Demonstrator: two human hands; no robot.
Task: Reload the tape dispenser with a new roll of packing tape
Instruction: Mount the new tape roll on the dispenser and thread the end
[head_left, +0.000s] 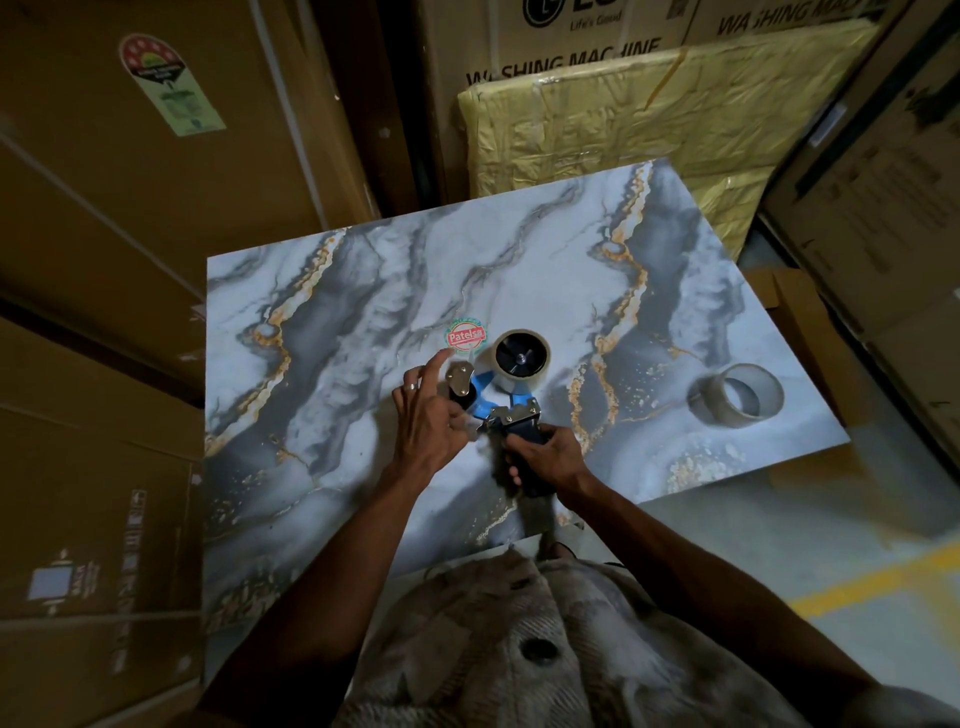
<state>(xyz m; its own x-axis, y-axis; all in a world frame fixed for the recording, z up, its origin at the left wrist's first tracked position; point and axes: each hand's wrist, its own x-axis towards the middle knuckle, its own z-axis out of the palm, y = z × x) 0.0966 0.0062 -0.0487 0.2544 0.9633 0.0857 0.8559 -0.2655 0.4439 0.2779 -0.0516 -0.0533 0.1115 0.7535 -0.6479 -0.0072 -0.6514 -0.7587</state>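
A blue tape dispenser (488, 400) lies over the marble-patterned tabletop (363, 291), with a clear roll of tape (521, 361) mounted on its hub. My right hand (545, 457) grips the dark handle at the dispenser's near end. My left hand (423, 415) is at the dispenser's front by the metal roller plate, index finger pointing up, the other fingers curled near the blade end; whether they pinch the tape end is unclear. A second roll of tape (736, 396) lies on its side to the right, apart from both hands.
A round red sticker (466, 336) is stuck to the tabletop just beyond the dispenser. Large cardboard cartons (156, 182) wall in the left and back. A yellow wrapped panel (649, 130) leans behind the table. Floor with a yellow line (857, 587) lies to the right.
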